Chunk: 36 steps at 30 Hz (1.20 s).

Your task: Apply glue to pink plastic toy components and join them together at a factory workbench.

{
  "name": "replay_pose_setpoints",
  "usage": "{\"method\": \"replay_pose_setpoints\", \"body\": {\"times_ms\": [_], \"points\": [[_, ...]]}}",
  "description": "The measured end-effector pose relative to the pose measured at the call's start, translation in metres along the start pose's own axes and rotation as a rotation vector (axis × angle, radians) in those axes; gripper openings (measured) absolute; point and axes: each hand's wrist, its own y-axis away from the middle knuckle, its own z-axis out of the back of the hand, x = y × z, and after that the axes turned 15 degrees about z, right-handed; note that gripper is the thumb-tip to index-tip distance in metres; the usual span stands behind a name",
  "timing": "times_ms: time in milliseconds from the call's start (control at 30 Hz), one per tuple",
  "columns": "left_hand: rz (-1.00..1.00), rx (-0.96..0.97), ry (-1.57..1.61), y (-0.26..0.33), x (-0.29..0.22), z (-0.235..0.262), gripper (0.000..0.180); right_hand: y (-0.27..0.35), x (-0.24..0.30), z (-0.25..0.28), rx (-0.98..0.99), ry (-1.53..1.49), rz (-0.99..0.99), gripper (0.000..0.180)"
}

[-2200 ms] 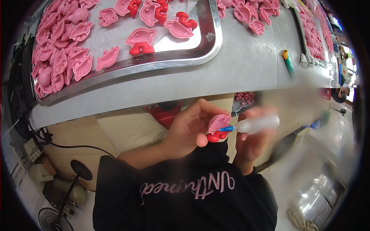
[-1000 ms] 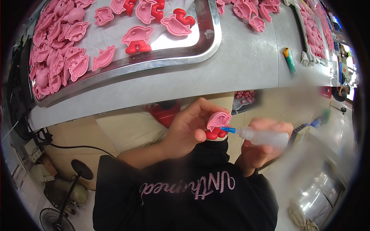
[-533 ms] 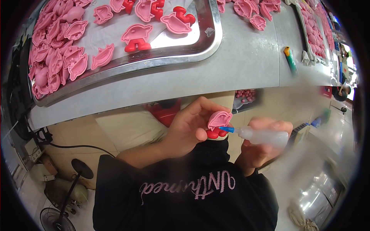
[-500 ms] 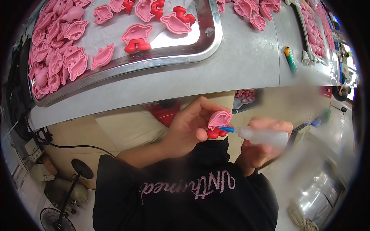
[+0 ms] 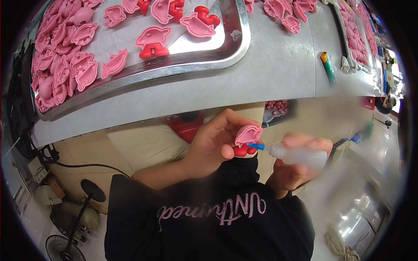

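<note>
Between the thumb and fingers of my left hand (image 5: 212, 141) is a small plastic figure part (image 5: 248, 135), a hollow pink shell joined to a red lower piece with two rounded feet. My right hand (image 5: 292, 167) grips a translucent squeeze bottle (image 5: 302, 155), lying nearly level. Its blue nozzle tip (image 5: 256, 146) meets the figure part where pink and red join; whether it touches is too small to tell. On the metal tray (image 5: 209, 65) beyond lie several similar pink shells with red feet (image 5: 153, 42) and a heap of loose pink shells (image 5: 65, 65).
The grey table (image 5: 278, 65) runs across in front of me. A green-and-yellow tool (image 5: 327, 67) lies on it at right, near a second tray of pink parts (image 5: 355, 41). More pink shells (image 5: 291, 24) rest at the back. A fan (image 5: 64, 249) stands at lower left.
Both hands hold nearly the same pose, with the nozzle still at the pink-and-red join. The tray appears shifted very slightly left in view.
</note>
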Motion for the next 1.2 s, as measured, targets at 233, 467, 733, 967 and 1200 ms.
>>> {"method": "replay_pose_setpoints", "body": {"times_ms": [233,467,733,967,1200], "points": [[0.012,-0.002,-0.004,0.001,0.000,0.001,0.074,0.000,0.000,-0.011,-0.157,0.194,-0.044,0.049],[-0.006,0.104,0.063,0.001,0.003,0.007,0.071,-0.001,-0.001,0.000,-0.021,0.021,0.018,0.043],[-0.011,0.085,0.058,0.001,0.003,0.007,0.069,-0.006,0.004,-0.008,-0.066,0.149,-0.006,0.045],[0.041,0.009,0.007,0.001,-0.003,0.000,0.072,-0.007,0.005,-0.007,-0.068,0.262,0.001,0.047],[0.054,0.002,0.000,0.002,-0.004,-0.001,0.073,-0.009,0.005,-0.007,-0.077,0.292,-0.002,0.044]]}}
